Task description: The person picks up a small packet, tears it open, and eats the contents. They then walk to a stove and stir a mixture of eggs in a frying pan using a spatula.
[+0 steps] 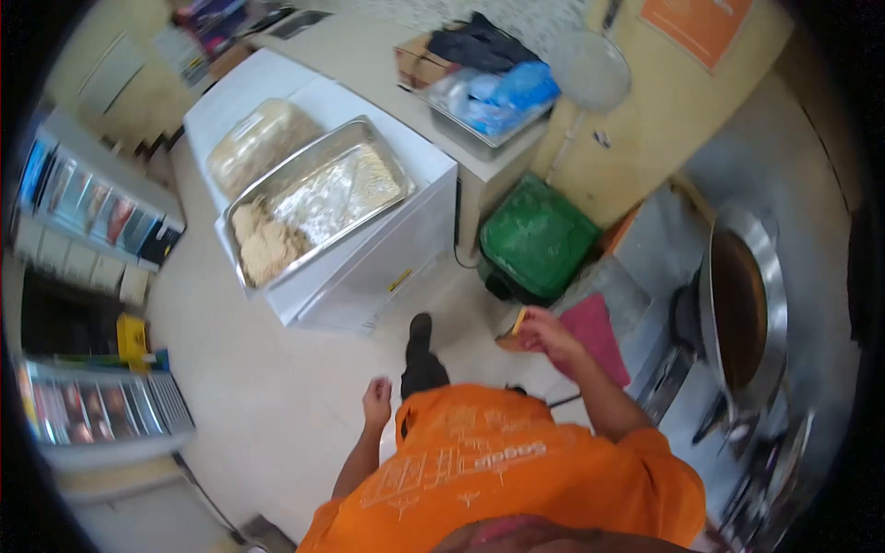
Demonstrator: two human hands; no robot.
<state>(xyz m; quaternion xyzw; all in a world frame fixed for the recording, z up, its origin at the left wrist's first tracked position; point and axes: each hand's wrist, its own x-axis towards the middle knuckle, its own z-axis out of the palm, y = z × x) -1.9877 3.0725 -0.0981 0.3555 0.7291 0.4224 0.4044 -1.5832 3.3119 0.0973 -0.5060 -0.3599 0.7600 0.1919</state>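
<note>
My right hand (548, 334) is closed on a small yellow and brown object (510, 339), held in front of my body above the floor. What kind of object it is, I cannot make out. At my left side hangs my left hand (377, 400), its fingers curled in with nothing showing in them. Ahead of both hands a large metal tray (318, 241) sits on a white chest freezer (355, 290). A pale, lumpy mass (263, 244) like dough or batter fills its near left end, and loose crumbs lie at its far end.
A clear plastic bag (263, 146) lies behind the tray. A green bin (537, 235) stands by the freezer. On the right, a big wok (737, 309) of dark liquid sits at the stove. Lit display cases (101, 198) line the left. A strainer (590, 72) hangs on the wall.
</note>
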